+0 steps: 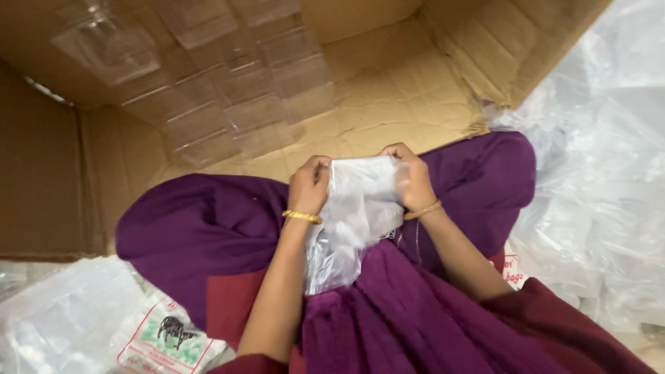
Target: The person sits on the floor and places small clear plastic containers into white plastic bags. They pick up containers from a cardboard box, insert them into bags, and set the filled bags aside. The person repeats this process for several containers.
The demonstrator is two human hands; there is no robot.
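Both my hands hold a bundle of clear plastic bags (353, 215) over my lap. My left hand (309, 185) pinches its upper left edge, fingers curled shut on the plastic. My right hand (412, 181) grips the upper right edge the same way. The lower part of the bundle hangs down onto the purple cloth (208, 235) that covers my knees. A gold bangle sits on each wrist.
A flattened cardboard box (388, 90) lies ahead, with rows of clear plastic bags (228, 97) laid out on it. Heaps of loose plastic bags (603, 180) fill the right side. More bags and a printed packet (163, 336) lie at the lower left.
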